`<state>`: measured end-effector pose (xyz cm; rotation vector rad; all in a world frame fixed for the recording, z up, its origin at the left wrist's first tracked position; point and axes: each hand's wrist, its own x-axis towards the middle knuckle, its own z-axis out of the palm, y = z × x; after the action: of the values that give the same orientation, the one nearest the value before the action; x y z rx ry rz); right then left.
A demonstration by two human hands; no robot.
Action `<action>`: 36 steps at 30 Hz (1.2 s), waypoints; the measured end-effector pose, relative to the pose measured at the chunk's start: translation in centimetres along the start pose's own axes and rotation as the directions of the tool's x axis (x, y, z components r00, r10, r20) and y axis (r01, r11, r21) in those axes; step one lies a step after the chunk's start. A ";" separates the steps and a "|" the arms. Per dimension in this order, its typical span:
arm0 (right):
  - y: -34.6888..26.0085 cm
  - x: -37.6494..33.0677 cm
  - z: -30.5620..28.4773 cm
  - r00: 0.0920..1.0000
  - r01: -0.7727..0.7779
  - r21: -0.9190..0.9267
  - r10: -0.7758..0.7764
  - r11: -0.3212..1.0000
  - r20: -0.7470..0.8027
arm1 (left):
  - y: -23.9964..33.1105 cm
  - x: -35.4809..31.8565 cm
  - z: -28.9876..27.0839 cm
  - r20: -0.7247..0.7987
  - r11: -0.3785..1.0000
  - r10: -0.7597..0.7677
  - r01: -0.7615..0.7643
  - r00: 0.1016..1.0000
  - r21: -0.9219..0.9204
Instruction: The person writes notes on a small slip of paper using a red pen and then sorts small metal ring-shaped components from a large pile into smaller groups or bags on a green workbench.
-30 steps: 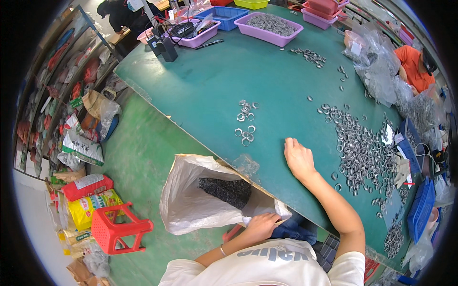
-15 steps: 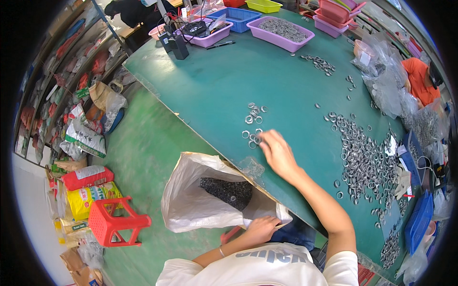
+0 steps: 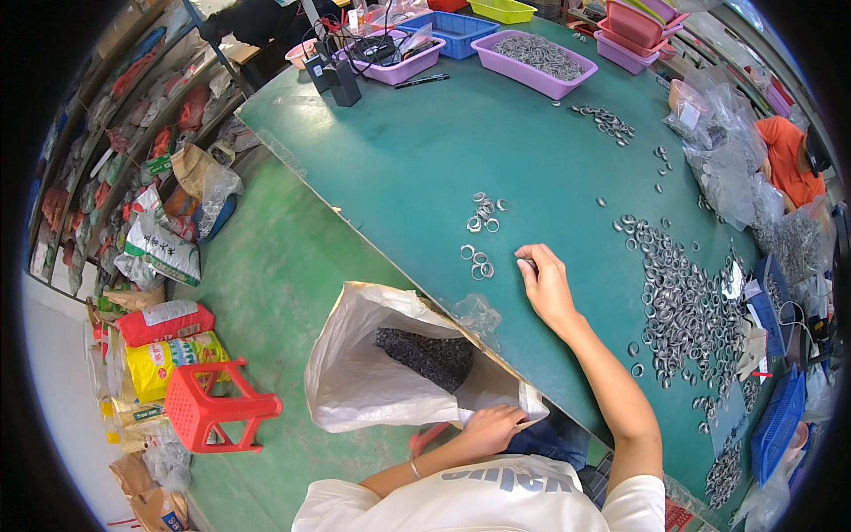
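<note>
My right hand (image 3: pixel 547 291) is over the green table, its thumb and fingers pinched on a small grey metal ring (image 3: pixel 529 263) that is partly hidden. Left of it lies a small group of metal rings (image 3: pixel 481 265), with another small group (image 3: pixel 485 213) just beyond. My left hand (image 3: pixel 494 430) grips the near rim of a white woven sack (image 3: pixel 372 403), fingers folded over the edge. The sack gapes at the table's edge, and many small dark metal pieces (image 3: pixel 425 356) lie inside it.
A large spread of metal rings (image 3: pixel 687 310) covers the table's right side. A purple tray (image 3: pixel 554 87) of metal parts and a blue basket (image 3: pixel 456 34) stand at the far side. A red stool (image 3: pixel 208 408) is on the floor at left. At far right sits a person in orange (image 3: pixel 789 160).
My right hand has moved right, away from the small near group of rings, with a ring now showing between its fingers. My left hand stays on the sack rim. The view has shifted slightly.
</note>
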<state>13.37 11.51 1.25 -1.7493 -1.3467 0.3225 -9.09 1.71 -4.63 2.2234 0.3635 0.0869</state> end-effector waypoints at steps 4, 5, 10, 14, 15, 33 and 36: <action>-2.3 0.2 0.8 0.987 -0.099 0.063 0.090 0.993 0.131 | -0.3 -0.1 0.2 0.002 1.000 0.000 0.000 1.000 -0.002; -2.0 0.2 1.5 0.990 -0.066 -0.001 0.066 0.998 0.127 | -0.3 -0.1 0.3 0.007 1.000 -0.008 0.008 1.000 -0.004; -1.7 0.5 2.6 0.993 0.063 -0.289 -0.031 0.955 0.113 | -0.6 -0.1 0.6 0.014 1.000 -0.014 0.014 1.000 -0.017; -3.4 -0.5 1.1 0.951 -0.194 0.098 0.163 0.976 0.264 | -0.7 -0.2 0.6 0.015 1.000 -0.025 0.025 1.000 -0.011; -4.5 -1.3 0.9 0.917 -0.144 0.059 0.111 0.988 0.383 | -0.8 -0.3 0.6 0.013 0.999 -0.035 0.035 0.999 -0.011; -1.8 0.5 5.4 0.970 0.244 -0.424 -0.216 0.872 0.114 | -0.1 -0.2 0.2 0.014 1.000 -0.009 0.008 1.000 0.020; -2.9 0.2 6.2 0.979 0.200 -0.542 -0.142 0.817 0.146 | -0.6 -0.4 0.5 0.004 1.000 -0.015 0.015 1.000 0.009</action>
<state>7.50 14.68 -0.10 -2.0754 -1.7856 -0.1058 -9.55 1.55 -5.33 2.2291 0.3789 0.0722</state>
